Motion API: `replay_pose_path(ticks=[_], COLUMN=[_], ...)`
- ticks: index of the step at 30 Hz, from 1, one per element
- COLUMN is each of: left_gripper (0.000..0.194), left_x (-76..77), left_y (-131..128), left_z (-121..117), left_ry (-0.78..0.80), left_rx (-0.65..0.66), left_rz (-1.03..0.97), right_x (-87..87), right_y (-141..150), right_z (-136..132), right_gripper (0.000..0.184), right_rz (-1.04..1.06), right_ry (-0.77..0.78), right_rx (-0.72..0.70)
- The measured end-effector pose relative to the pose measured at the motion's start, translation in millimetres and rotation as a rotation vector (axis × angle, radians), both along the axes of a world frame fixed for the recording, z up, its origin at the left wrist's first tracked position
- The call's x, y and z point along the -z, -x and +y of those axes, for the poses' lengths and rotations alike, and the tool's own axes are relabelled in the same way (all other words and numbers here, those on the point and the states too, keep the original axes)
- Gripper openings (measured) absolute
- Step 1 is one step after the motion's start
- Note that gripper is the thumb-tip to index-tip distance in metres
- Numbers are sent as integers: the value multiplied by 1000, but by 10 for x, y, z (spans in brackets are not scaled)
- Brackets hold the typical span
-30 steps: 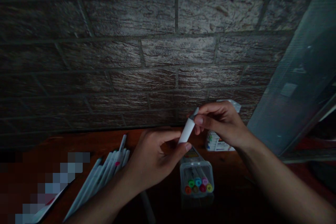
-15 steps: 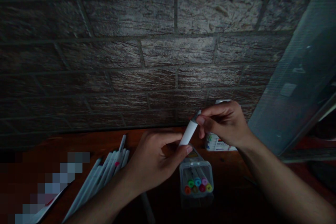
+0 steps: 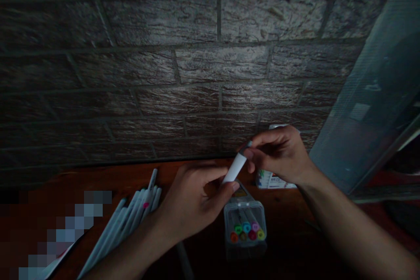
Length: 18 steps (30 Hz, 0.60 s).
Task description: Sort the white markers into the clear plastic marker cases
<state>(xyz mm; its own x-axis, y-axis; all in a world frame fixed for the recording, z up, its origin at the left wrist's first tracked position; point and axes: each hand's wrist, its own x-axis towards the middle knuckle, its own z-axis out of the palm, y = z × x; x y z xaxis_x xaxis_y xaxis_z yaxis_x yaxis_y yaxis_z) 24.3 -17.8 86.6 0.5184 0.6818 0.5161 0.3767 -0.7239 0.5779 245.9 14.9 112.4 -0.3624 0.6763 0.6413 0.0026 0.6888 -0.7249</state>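
A white marker (image 3: 235, 169) with a grey end is held tilted above the table, its upper end leaning right. My left hand (image 3: 193, 199) pinches its lower part between thumb and fingers. At the grey end, the thumb and fingertips of my right hand (image 3: 282, 153) are closed on the same marker. Below the hands is a clear plastic case (image 3: 226, 216) holding several markers with coloured ends. Left of my left forearm lies a bunch of white markers (image 3: 131, 210), partly hidden by that arm.
Behind my right hand stands a white printed box (image 3: 275, 180), partly covered. A brick wall (image 3: 197, 65) rises behind the wooden table (image 3: 92, 175). On the right leans a translucent panel (image 3: 354, 118). A thin stick-like thing (image 3: 184, 260) lies near the front edge, too dark to name.
The marker's grey end has tilted slightly down and right between my right fingertips. Both hands keep their grip and have barely moved.
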Motion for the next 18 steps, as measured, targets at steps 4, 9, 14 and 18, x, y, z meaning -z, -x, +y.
replay_pose_path(ticks=[4, 9, 14, 18], left_gripper=[21, 14, 16, 22], left_x=[3, 19, 15, 0], left_y=[-14, -23, -14, -10], left_z=[11, 35, 10, -12], left_ry=[-13, -15, -8, 38], left_rx=[-15, -47, -33, 0], left_rz=[-1, -1, -9, -11], right_x=[3, 1, -2, -2], right_y=[4, 8, 3, -6], right_z=[2, 0, -6, -10], right_gripper=[19, 24, 25, 28], right_rz=[1, -2, -12, -20], right_ry=[3, 0, -23, -23], right_rx=[10, 24, 35, 34])
